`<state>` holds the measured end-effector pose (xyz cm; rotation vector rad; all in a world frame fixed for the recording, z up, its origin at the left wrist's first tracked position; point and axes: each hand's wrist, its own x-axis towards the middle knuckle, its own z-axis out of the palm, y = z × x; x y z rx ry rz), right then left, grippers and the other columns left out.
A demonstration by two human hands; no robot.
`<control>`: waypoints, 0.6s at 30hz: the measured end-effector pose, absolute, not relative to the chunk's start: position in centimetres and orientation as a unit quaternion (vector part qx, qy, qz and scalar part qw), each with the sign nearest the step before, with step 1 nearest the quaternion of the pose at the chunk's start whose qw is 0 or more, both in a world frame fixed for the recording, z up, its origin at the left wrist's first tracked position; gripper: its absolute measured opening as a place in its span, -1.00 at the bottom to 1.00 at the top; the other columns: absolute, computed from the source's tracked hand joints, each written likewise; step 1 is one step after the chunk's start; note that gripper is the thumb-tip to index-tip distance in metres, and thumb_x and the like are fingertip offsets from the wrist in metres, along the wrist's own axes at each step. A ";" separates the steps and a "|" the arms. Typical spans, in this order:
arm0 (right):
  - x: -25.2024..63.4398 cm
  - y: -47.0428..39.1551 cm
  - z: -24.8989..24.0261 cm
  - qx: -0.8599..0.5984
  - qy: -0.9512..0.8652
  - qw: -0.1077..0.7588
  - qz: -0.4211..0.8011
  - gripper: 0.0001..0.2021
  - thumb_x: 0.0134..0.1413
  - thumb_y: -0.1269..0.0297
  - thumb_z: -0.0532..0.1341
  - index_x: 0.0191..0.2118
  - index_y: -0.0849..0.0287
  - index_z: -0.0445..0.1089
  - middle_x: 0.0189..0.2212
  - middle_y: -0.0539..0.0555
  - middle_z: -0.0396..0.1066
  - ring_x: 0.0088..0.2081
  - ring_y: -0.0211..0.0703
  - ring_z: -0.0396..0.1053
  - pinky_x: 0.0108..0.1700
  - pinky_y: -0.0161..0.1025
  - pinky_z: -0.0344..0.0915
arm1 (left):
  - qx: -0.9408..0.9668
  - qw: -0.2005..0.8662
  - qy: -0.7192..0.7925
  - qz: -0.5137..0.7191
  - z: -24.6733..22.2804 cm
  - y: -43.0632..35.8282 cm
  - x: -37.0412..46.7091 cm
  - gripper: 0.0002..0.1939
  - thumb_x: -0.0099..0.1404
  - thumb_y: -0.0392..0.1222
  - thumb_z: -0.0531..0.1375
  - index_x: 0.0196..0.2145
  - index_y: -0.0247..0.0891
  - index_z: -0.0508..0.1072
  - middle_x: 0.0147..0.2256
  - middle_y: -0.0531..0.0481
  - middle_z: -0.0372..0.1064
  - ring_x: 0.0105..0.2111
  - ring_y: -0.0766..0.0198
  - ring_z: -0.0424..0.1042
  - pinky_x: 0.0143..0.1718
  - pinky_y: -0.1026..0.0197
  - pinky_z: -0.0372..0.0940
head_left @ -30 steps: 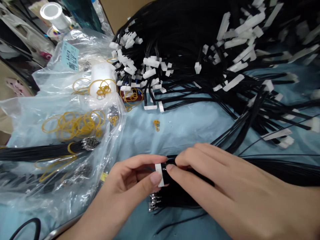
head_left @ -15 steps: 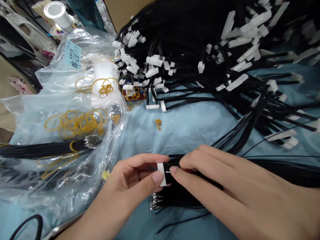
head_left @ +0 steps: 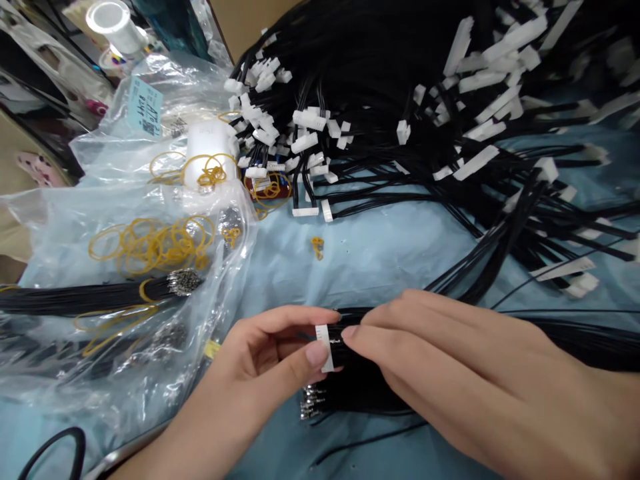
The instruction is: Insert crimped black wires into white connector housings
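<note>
A white connector (head_left: 325,348) is pinched between the thumb and fingers of my left hand (head_left: 270,360). Black wires run from its right side beneath my right hand (head_left: 450,353). The closed fingertips of my right hand hold a black wire whose metal terminal (head_left: 335,341) lies at the connector's right face. Below the connector, a bundle of black wires (head_left: 355,393) rests on the blue sheet, with several bare metal terminals (head_left: 311,401) at its left end.
Finished-looking black wires with white connectors (head_left: 310,120) are heaped at the back and right. Clear plastic bags (head_left: 115,213) on the left carry yellow rubber bands (head_left: 155,247) and a wire bundle (head_left: 100,298). A white spool (head_left: 117,27) stands back left.
My right hand's fingers have drawn closer together, and the metal terminal has moved slightly left against the connector. My left hand has barely moved.
</note>
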<state>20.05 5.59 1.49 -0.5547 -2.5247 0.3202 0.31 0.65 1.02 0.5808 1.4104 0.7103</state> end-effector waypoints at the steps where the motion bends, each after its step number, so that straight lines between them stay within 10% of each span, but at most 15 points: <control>1: 20.0 5.6 1.6 -0.202 -0.936 0.267 0.109 -0.56 0.19 0.57 -0.15 -0.33 0.22 0.49 -0.49 0.03 0.33 -0.50 -0.23 0.18 -0.48 -0.20 0.20 | 0.258 0.668 0.623 0.316 1.0 0.6 0.3 -0.76 0.01 -0.06 0.40 -0.30 0.02 0.60 -0.33 0.18 0.59 -0.35 0.41 0.52 -0.37 0.54 0.41; 18: 20.0 4.8 2.0 -0.247 -0.896 0.365 -0.058 -0.61 0.10 0.53 -0.03 -0.55 0.05 0.43 -0.55 -0.05 0.44 -0.56 -0.28 0.32 -0.53 -0.28 0.31 | 0.276 0.643 0.644 0.311 1.4 0.7 0.6 -0.81 0.04 -0.11 0.38 -0.31 0.00 0.59 -0.33 0.18 0.60 -0.33 0.43 0.54 -0.36 0.58 0.39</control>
